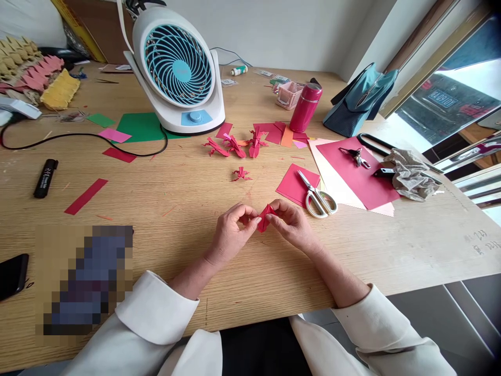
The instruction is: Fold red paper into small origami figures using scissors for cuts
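A small folded piece of red paper (264, 221) is held between both hands, just above the wooden table. My left hand (234, 230) pinches its left edge between thumb and fingers. On the other side, my right hand (293, 224) grips the right edge with the thumb laid on the front. Beyond the hands lies a small red origami figure (241, 174), and farther back several larger red origami figures (236, 145) stand in a row. To the right, white-handled scissors (319, 197) rest on a stack of red paper squares (291, 184).
A white fan (180, 68) stands at the back. A red flask (306, 107), a teal bag (358, 99) and large red sheets (360, 172) are at the right. On the left are a black marker (46, 178), a red paper strip (86, 196) and a phone (13, 274).
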Motion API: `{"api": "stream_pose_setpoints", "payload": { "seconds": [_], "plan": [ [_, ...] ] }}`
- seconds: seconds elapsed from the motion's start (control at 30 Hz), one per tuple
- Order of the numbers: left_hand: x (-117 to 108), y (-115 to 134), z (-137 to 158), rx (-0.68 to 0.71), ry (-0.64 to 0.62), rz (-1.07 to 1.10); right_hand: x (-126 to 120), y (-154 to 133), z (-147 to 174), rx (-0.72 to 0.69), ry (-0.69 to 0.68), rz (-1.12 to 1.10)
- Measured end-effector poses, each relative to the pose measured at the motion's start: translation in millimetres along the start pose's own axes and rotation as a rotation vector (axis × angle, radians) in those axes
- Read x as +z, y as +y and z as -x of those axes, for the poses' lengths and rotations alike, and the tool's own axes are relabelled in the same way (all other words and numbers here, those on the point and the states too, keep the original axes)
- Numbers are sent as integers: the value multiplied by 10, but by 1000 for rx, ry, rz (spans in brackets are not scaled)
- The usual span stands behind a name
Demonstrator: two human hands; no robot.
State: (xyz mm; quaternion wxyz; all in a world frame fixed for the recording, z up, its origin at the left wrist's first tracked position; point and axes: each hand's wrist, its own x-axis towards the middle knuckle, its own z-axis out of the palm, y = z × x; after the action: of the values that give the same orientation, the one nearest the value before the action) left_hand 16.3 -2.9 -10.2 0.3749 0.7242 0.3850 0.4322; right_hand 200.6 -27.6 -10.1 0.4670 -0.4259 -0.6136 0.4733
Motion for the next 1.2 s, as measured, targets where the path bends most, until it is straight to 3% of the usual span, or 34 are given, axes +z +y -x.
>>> {"api": "stream_pose_setpoints", "payload": {
  "seconds": [0.13,0.27,0.4,0.7,1.2],
  "plan": [
    [-4,-64,-32,-188,-187,341,-3,-31,1,5,-19,51],
    [-17,-89,-48,-320,-256,446,7,-49,11,25,-53,59],
    [-21,-76,-43,-403,-250,494,22,-23,13,77,-68,14],
    [3,2,-33,-566,-104,687,86,36,-21,170,-79,-24],
    [8,0,-27,-521,-107,664,49,37,-29,214,-75,10]
  ]
}}
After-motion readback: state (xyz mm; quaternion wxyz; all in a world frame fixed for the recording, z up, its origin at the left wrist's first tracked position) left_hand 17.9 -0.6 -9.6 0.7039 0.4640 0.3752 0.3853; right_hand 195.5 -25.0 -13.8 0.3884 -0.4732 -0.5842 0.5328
